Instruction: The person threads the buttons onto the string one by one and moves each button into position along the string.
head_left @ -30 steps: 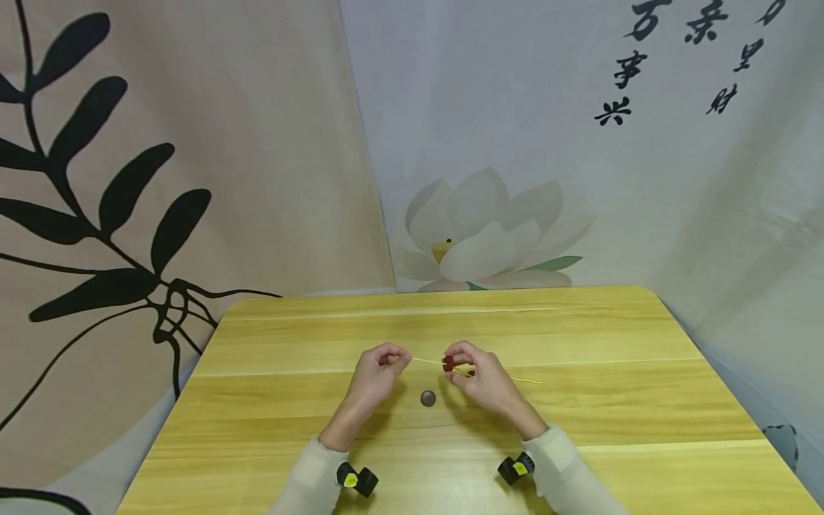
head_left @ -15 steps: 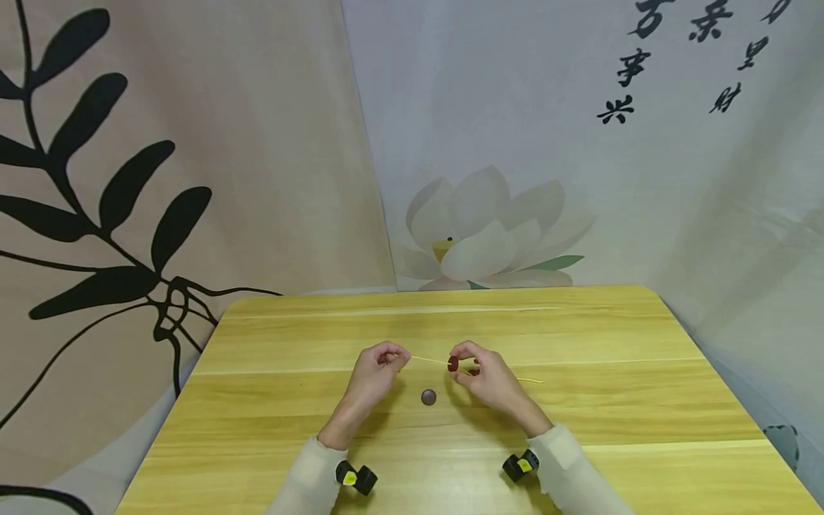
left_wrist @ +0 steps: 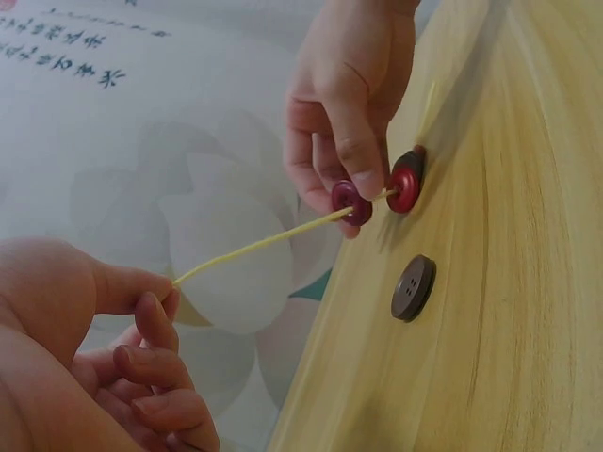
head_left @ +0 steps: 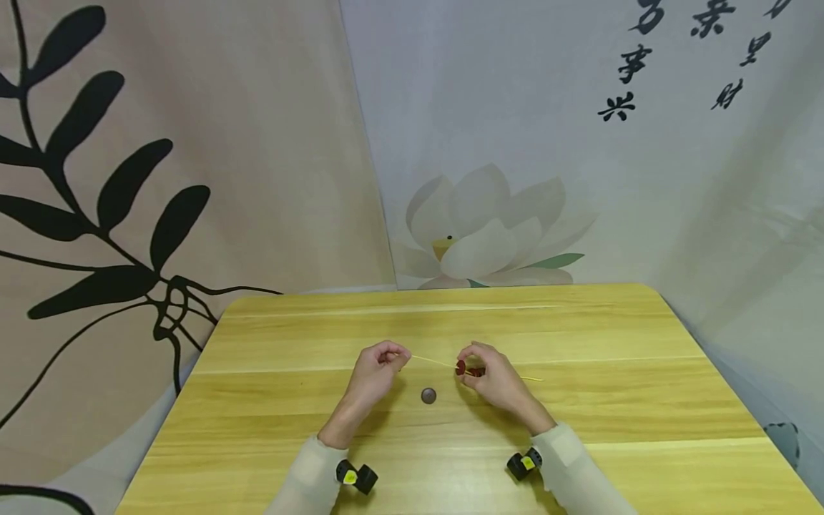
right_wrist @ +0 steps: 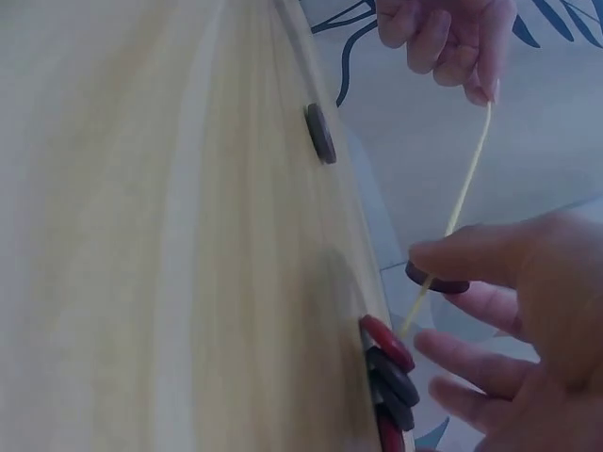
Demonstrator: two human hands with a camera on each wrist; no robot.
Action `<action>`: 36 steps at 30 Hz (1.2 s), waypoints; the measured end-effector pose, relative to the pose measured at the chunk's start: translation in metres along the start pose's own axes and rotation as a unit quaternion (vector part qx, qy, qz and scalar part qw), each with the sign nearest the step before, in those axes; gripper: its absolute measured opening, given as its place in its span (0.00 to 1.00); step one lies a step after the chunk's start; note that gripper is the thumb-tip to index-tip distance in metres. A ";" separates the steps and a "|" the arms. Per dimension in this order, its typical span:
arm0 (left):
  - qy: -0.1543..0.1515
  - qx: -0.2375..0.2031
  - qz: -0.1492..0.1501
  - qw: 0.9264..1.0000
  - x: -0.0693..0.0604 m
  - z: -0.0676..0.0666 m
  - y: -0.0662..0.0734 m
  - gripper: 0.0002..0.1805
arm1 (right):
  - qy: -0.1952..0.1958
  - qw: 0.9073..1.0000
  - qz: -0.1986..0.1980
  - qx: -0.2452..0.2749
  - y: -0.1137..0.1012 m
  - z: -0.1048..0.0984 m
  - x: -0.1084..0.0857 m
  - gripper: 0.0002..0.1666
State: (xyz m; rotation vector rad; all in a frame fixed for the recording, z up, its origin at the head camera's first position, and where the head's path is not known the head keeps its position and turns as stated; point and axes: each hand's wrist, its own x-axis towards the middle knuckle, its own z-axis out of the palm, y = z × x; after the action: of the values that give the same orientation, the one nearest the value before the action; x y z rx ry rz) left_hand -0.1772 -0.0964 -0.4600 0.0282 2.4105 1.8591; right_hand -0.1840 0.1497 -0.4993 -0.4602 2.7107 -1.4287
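My left hand pinches the end of a yellow cord between thumb and forefinger. The cord runs taut to a dark red button, threaded on it, which my right hand pinches between thumb and finger. Beyond that button, several more red and dark buttons sit bunched on the cord, by the tabletop under my right hand. The cord's far end shows past the right hand in the head view. A loose brown button with holes lies on the table between the hands.
The wooden table spreads under both hands. Behind it hangs a curtain printed with leaves, a lotus and characters. A small black camera is worn on each wrist.
My right hand has slid a little to the right along the cord with the red button, lengthening the span between the hands. The left hand has stayed almost still.
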 end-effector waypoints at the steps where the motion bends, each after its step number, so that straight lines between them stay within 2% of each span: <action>1: 0.001 0.001 0.000 1.000 0.000 0.000 0.000 0.06 | 0.001 1.000 0.002 -0.006 0.001 0.000 0.000 0.17; 14: -0.006 -0.002 0.000 1.000 0.001 0.000 0.000 0.10 | -0.002 1.000 0.011 -0.026 0.008 -0.002 0.000 0.16; 26: -0.004 -0.005 -0.006 1.000 0.001 -0.001 -0.003 0.08 | -0.014 0.999 0.007 -0.039 0.015 -0.002 0.001 0.16; 36: -0.005 -0.006 -0.012 1.000 0.000 -0.001 -0.002 0.09 | -0.017 0.998 0.024 -0.047 0.014 -0.005 0.001 0.14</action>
State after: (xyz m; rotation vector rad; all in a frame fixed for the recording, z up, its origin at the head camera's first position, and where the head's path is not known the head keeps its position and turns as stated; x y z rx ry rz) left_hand -0.1777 -0.0972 -0.4614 0.0081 2.3822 1.8582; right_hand -0.1889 0.1608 -0.5083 -0.4170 2.7511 -1.2752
